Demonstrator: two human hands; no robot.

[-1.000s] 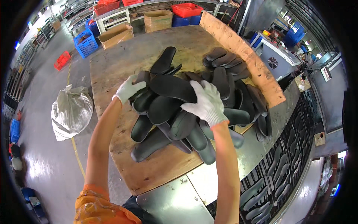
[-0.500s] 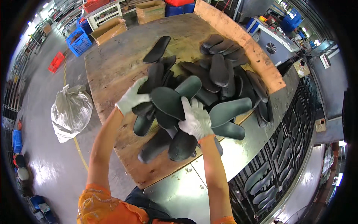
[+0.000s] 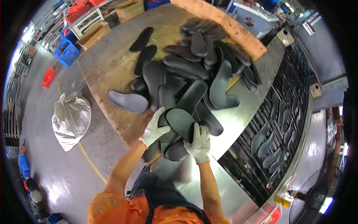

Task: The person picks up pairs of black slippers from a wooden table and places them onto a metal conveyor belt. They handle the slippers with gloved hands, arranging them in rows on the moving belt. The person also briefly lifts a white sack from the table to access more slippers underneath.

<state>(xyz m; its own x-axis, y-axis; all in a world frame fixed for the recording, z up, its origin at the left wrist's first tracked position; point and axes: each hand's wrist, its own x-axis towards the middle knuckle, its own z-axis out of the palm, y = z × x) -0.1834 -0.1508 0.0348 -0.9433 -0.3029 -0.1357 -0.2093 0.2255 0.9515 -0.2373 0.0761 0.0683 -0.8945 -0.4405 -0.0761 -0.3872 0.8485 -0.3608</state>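
Dark grey and black shoe insoles [image 3: 179,69] lie in a loose heap on the worn wooden tabletop. My left hand [image 3: 154,128], in a white knitted glove, takes hold of the left side of several insoles at the near end, its fingers and thumb about their edges. On the right, my gloved right hand [image 3: 198,143] grips the edge of a dark green-grey insole [image 3: 180,122] that lies on top between both hands. Parts of its fingers are hidden behind that insole. A blurred insole [image 3: 169,168] is below my hands, over the near metal edge.
A metal rack [image 3: 257,160] to the right carries several insoles in rows. An orange-brown board [image 3: 220,22] edges the table's far right side. On the floor at left are a white sack [image 3: 71,121], a blue crate [image 3: 67,53] and a red crate [image 3: 48,77].
My view has shifted and both hands have drawn nearer to me with insoles. One grey insole now lies apart at the left of the heap, and insoles at the near end have been rearranged.
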